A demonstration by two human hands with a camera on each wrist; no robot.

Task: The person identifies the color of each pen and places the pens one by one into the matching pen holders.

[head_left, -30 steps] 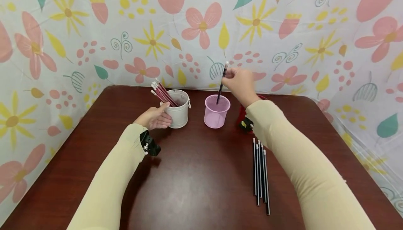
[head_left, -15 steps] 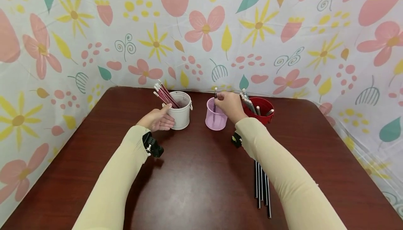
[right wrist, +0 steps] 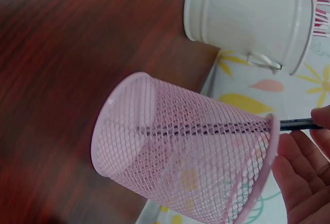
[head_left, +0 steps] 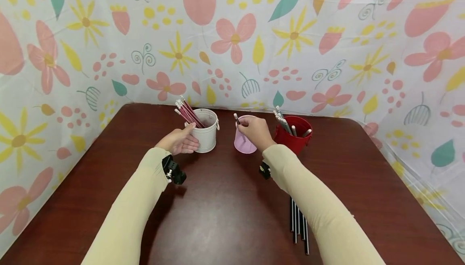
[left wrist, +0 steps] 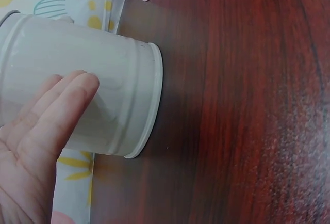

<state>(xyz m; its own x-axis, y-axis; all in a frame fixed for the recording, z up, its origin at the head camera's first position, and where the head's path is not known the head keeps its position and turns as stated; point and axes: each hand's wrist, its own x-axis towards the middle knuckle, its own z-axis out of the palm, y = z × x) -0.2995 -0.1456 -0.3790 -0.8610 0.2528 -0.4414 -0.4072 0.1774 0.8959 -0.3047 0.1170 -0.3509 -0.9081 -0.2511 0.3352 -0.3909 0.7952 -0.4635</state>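
Observation:
My right hand (head_left: 257, 131) pinches a black pencil (head_left: 237, 118) near its white eraser end. The pencil's lower part stands inside a pink mesh cup (head_left: 244, 144), visible through the mesh in the right wrist view, where some fingers (right wrist: 296, 164) lie at the rim. My left hand (head_left: 180, 140) rests against a white metal bucket (head_left: 208, 139), its fingers straight along the side and thumb up by the rim. Dark red pencils (head_left: 187, 113) with white erasers lean left out of that bucket.
Right of the cup stands a red bucket (head_left: 290, 140) with several grey pencils (head_left: 281, 120) in it. More black pencils (head_left: 296, 224) lie on the table (head_left: 218, 216), partly under the right sleeve. A flowered cloth (head_left: 232, 67) hangs behind the table.
My right hand has lowered the black pencil into the pink cup, and the pencil's top now leans left. The red bucket has come into view from behind the arm. The left hand stays put.

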